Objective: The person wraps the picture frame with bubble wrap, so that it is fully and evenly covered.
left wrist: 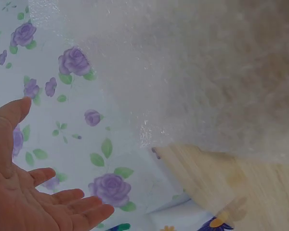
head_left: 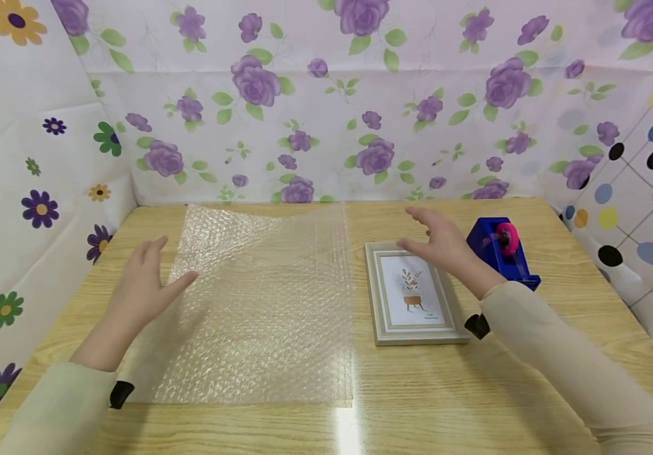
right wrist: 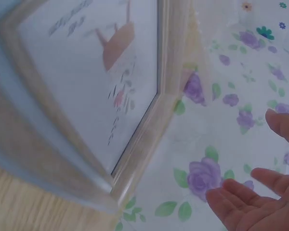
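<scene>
Pale sleeves [head_left: 48,411] reach over the wooden desk [head_left: 417,398], thumbs set well apart from loosely extended fingers, neither hand holding anything. The left hand [head_left: 141,287] hovers by the left edge of the bubble wrap [head_left: 264,316] spread there. The right hand [head_left: 446,243] hangs over the far right corner of a face-up picture frame [head_left: 412,300], just beside the wrap. Right of that stands a blue tape dispenser [head_left: 488,249] with a pink roll [head_left: 508,238].
</scene>
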`<state>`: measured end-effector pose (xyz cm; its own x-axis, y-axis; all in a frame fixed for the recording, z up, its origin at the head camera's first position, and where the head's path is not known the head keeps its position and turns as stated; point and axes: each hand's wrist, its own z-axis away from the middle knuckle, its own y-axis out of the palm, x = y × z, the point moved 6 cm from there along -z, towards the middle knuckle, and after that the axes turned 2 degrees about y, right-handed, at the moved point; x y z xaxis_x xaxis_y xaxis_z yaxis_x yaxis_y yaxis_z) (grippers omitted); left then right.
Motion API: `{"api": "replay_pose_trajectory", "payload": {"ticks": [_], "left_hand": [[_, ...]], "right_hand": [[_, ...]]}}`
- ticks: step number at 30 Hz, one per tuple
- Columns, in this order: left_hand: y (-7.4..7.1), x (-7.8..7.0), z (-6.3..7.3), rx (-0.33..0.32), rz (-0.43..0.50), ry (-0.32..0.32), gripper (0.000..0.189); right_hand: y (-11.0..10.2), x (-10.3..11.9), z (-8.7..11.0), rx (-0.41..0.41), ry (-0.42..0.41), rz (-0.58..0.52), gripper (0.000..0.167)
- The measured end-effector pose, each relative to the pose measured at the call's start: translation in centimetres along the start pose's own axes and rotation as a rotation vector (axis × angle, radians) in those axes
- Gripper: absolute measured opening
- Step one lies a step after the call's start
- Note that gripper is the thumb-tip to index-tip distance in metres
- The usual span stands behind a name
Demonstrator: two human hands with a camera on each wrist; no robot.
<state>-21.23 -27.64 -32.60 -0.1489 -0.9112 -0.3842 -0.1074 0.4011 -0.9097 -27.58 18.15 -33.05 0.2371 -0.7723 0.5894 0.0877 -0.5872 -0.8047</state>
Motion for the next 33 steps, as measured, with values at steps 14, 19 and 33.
{"api": "replay_pose_trajectory", "payload": {"ticks": [14,19,33], "left_hand": [[0.2,3.0,1.9,0.084,0.096,-0.059,0.091],[0.7,4.0,2.7,0.162,0.117,-0.112,0.09],[1.9,6.2,4.9,0.324,0.231,-0.247,0.086]], "right_hand": [[2.3,-0.4,-0.5,0.092,0.153,-0.251,0.065],[3.3,-0.3,-0.7,0.091,0.147,-0.274,0.063],[5.5,1.7,-0.9,0.12,0.152,-0.355,0.058]]}}
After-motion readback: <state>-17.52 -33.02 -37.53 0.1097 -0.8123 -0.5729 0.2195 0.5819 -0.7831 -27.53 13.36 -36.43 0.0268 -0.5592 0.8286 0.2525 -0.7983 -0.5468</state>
